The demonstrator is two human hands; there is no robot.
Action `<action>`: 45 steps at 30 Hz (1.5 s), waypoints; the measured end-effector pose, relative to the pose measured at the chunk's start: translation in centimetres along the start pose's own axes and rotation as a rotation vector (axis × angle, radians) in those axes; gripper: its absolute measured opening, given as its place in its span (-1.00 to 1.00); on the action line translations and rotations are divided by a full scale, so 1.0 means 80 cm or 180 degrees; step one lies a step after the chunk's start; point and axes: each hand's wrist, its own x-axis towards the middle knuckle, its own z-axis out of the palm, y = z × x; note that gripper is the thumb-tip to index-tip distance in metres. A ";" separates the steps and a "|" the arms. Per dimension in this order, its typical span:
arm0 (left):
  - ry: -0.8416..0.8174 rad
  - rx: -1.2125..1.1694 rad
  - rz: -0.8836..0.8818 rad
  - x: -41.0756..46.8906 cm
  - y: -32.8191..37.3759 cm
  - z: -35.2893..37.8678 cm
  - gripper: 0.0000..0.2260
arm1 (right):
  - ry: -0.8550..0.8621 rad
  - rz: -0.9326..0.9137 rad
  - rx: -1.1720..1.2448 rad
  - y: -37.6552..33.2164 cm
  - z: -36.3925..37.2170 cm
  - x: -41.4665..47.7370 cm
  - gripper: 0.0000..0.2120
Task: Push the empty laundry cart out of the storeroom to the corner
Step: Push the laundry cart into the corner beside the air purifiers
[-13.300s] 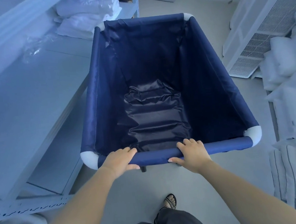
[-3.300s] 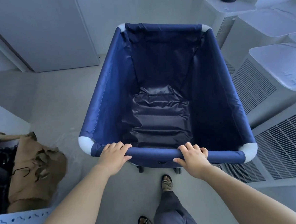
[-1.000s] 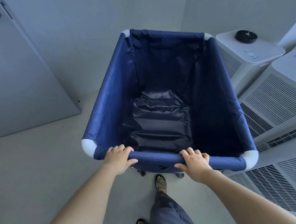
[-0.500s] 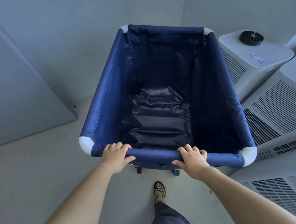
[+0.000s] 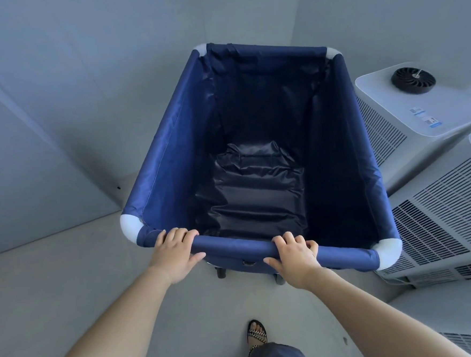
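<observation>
- Steering starts at the left hand (image 5: 175, 252): its fingers curl over the near rail (image 5: 233, 244) of the laundry cart (image 5: 166, 166), thumb below; a light, even push here seems best.
- The cart is empty (only creased lining inside) and its far end stands close to where two walls (image 5: 137, 59) meet, so short, slow travel should finish it.
- The right hand (image 5: 293, 258) wraps the same rail likewise; I would go gently on this side, since the white vented units (image 5: 440, 219) sit just beside the cart's right wall.
</observation>
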 end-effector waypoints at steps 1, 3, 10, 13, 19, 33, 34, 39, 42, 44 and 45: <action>-0.0017 0.0009 -0.0021 0.010 0.000 -0.004 -0.54 | 0.0019 -0.0004 0.0002 0.000 -0.004 0.009 -0.52; -0.0051 0.0005 -0.0054 0.028 -0.001 -0.011 -0.54 | 0.0041 -0.0005 -0.0002 0.001 -0.011 0.025 -0.53; -0.0436 0.0093 -0.0183 0.093 -0.011 -0.044 -0.54 | 0.0044 0.0072 0.0012 -0.004 -0.031 0.073 -0.52; -0.0808 0.0363 -0.0139 0.129 -0.017 -0.062 -0.50 | -0.0006 0.0143 0.0035 -0.014 -0.042 0.092 -0.52; -0.0557 0.0373 0.0267 0.168 -0.061 -0.073 -0.57 | -0.0136 0.0408 0.0116 -0.038 -0.065 0.132 -0.45; -0.0652 0.0536 0.0598 0.266 -0.121 -0.109 -0.51 | 0.0278 0.0756 0.0334 -0.098 -0.081 0.206 -0.48; -0.0601 0.0557 0.0647 0.269 -0.125 -0.109 -0.53 | 0.0328 0.0774 0.0337 -0.101 -0.082 0.207 -0.48; -0.0549 0.0572 0.0863 0.271 -0.140 -0.106 -0.59 | 0.0413 0.0845 0.0375 -0.112 -0.082 0.210 -0.47; -0.0461 0.0563 0.0969 0.267 -0.146 -0.102 -0.62 | 0.0380 0.0867 0.0325 -0.115 -0.082 0.207 -0.48; -0.0428 0.0537 0.0975 0.263 -0.147 -0.099 -0.62 | 0.0368 0.0874 0.0330 -0.117 -0.082 0.203 -0.48; -0.0427 0.0508 0.0968 0.261 -0.147 -0.097 -0.61 | 0.0356 0.0880 0.0332 -0.117 -0.081 0.200 -0.48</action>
